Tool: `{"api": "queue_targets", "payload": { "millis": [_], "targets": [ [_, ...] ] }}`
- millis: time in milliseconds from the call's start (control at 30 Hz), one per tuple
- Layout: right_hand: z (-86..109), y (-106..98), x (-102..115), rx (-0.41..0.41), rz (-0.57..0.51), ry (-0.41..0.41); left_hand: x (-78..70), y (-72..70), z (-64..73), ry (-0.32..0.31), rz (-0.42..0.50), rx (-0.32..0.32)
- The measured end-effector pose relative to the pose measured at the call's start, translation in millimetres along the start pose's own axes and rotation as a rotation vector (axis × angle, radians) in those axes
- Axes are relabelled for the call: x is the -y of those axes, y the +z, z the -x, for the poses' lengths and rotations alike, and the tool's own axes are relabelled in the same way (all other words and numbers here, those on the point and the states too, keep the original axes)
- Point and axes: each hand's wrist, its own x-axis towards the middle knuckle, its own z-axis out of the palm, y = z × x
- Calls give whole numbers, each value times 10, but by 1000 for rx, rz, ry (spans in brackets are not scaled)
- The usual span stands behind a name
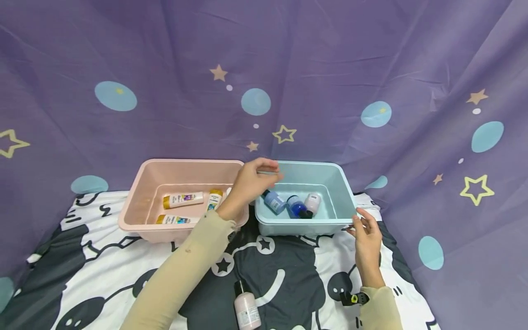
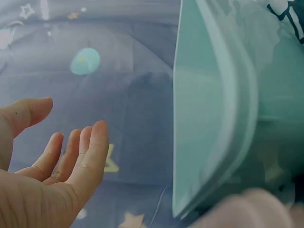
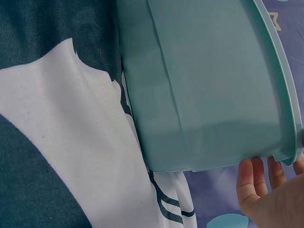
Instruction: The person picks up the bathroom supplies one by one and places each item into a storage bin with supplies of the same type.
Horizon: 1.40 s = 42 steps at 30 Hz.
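Observation:
My left hand (image 1: pixel 252 179) hovers over the near-left side of the pale blue bin (image 1: pixel 305 226), fingers loosely bent, with nothing between thumb and fingertips. That same left hand (image 2: pixel 61 175) appears palm up in the left wrist view. At the bin's front right corner, my right hand (image 1: pixel 368 243) has its fingertips against the rim. The right wrist view shows the right fingers (image 3: pixel 246 178) reaching the end wall just below the lip. Inside the blue bin lie a light blue bottle (image 1: pixel 274 202), a dark blue bottle (image 1: pixel 295 206) and a pale pink bottle (image 1: pixel 313 202).
Left of it stands a pink bin (image 1: pixel 165 170) holding several white tubes (image 1: pixel 186 199) with yellow caps. Another pale pink bottle (image 1: pixel 247 311) with a black cap lies on the patterned cloth (image 1: pixel 297 266) in front. A purple curtain (image 1: pixel 321 68) hangs behind both bins.

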Motion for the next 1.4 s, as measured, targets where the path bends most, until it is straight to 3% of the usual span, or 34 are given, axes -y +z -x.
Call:
{"api": "queue_targets", "payload": {
  "millis": [267, 400, 800, 1033, 1233, 1400],
  "targets": [
    [-8, -4, 8, -4, -1, 6, 67, -235, 628, 63, 17, -38],
    [-10, -11, -2, -11, -26, 12, 162, -281, 921, 58, 10, -32],
    [16, -24, -12, -16, -2, 11, 669, -279, 1690, -151, -47, 4],
    [24, -33, 20, -13, -15, 32, 932, -216, 1902, -231, -46, 4],
    [92, 13, 151, -2, -30, 31, 1177, -177, 2002, -273, -126, 11],
    [53, 14, 52, -13, -34, 30, 1340, -132, 2050, -307, -143, 39]
  ]
}}
